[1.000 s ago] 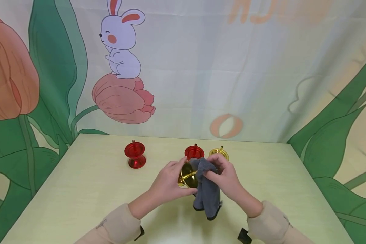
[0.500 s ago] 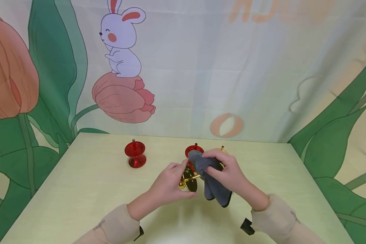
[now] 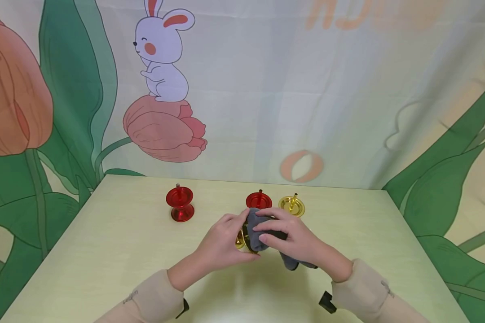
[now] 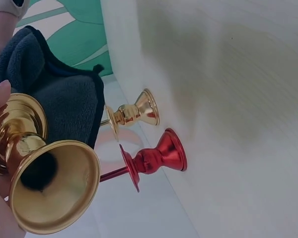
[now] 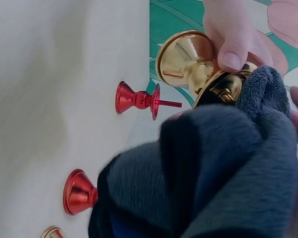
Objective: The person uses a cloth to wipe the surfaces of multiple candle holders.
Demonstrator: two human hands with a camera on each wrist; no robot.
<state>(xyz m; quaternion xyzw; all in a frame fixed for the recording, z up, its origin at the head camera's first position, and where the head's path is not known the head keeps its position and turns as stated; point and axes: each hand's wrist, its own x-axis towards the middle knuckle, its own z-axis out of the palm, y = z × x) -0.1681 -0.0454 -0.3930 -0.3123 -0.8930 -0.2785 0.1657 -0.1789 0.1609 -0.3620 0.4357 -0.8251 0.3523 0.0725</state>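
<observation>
My left hand [image 3: 224, 240] grips a shiny gold candlestick [image 4: 72, 191] around its dish, thumb and fingers on the rim. The candlestick is tipped on its side above the table, its hollow flared base towards the left wrist camera. My right hand [image 3: 293, 235] holds a dark grey cloth [image 3: 256, 231] and presses it with its fingers into the candlestick's dish. The cloth covers the spike and most of the dish in the head view. Its loose end, edged in black, hangs below the right hand. In the right wrist view the cloth [image 5: 223, 168] hides much of the right hand.
On the pale table [image 3: 117, 251] a red candlestick [image 3: 180, 202] stands upright at the back left. Another red candlestick [image 3: 260, 200] and a gold one [image 3: 292, 205] stand just behind the hands, partly hidden by them. A printed curtain [image 3: 242, 89] hangs behind the table's far edge.
My right hand drew the cloth rightward off the spike, showing the dish, then brought it back left into the dish. The left hand and the gold candlestick have barely moved.
</observation>
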